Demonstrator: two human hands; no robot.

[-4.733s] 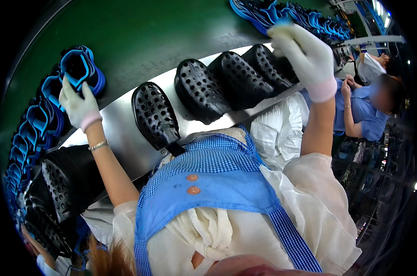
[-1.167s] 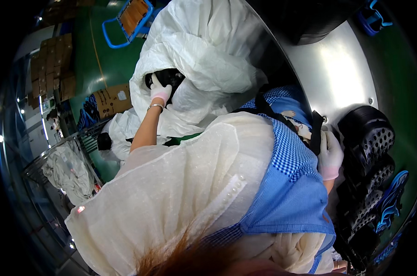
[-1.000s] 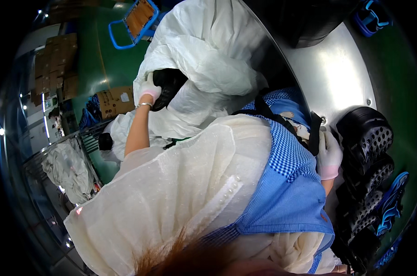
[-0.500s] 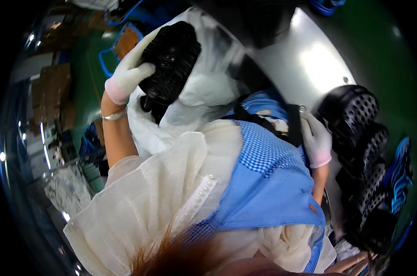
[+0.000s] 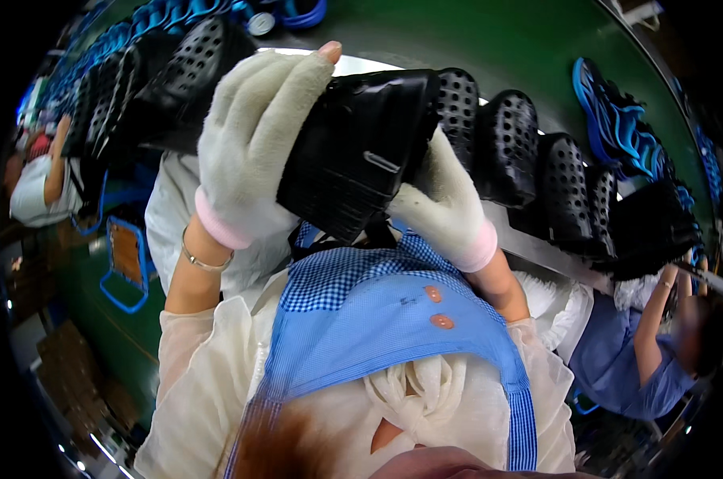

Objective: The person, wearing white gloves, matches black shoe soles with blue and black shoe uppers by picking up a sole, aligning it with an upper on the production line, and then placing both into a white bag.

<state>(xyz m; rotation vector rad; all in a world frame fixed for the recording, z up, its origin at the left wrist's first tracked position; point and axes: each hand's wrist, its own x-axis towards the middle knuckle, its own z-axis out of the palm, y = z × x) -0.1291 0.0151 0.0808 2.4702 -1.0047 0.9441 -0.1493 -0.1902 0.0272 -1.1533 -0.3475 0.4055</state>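
Left hand [image 5: 258, 140] clasping black piece [image 5: 365, 136], right hand [image 5: 445, 201] cupped at its edge, grip unclear

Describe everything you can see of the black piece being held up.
The black piece is blocky and slightly shiny, perhaps rubber or plastic; I can't be sure. Fine parallel ridges run along its lower part, and a narrow slot-shaped mark shows near its right side. It is tilted, just above the blue apron in the picture. The left grip covers its left side; the right grip meets its lower right edge. Its far side is hidden.
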